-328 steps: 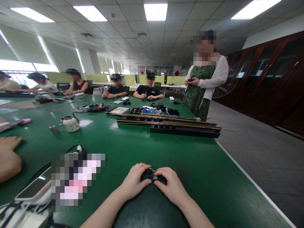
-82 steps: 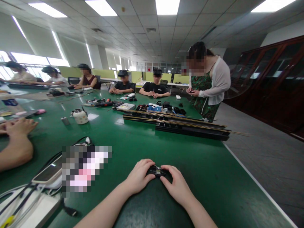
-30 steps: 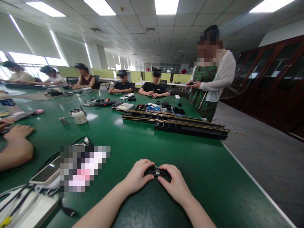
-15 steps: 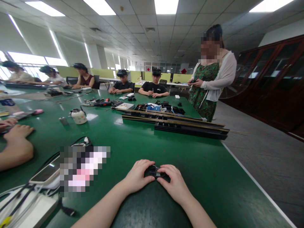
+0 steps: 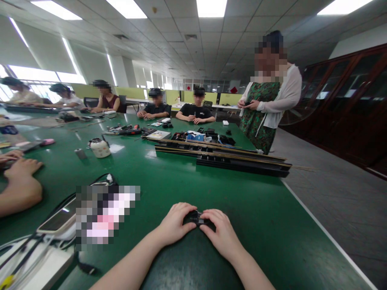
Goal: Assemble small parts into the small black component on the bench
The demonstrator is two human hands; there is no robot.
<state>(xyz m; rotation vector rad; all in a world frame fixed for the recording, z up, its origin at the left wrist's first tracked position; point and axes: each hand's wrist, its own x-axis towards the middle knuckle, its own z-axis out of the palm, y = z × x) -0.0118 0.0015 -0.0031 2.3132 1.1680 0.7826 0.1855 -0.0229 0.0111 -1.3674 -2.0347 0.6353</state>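
Note:
A small black plastic part (image 5: pixel 198 219) with a lighter, metallic-looking middle is low over or on the green table (image 5: pixel 145 225). I cannot make out its exact kind. My left hand (image 5: pixel 177 222) curls around its left end, thumb in front and fingers behind. From the right, my right hand (image 5: pixel 220 230) grips the other end the same way. The fingertips of both hands nearly meet at the part's middle, and the palms hide its two ends.
Left of my arms lie a phone (image 5: pixel 57 220), cables and a white box (image 5: pixel 45 266). Long black rails (image 5: pixel 242 167) with thin brass-coloured rods cross the table ahead. A cream jar (image 5: pixel 100 148) stands beyond the phone. A neighbour's arm (image 5: pixel 22 183) rests at far left; a person (image 5: pixel 263 108) stands beyond the rails.
Hardly anything differs. Both my hands keep their hold on the black part in the same place. The standing person's head and hands have shifted slightly.

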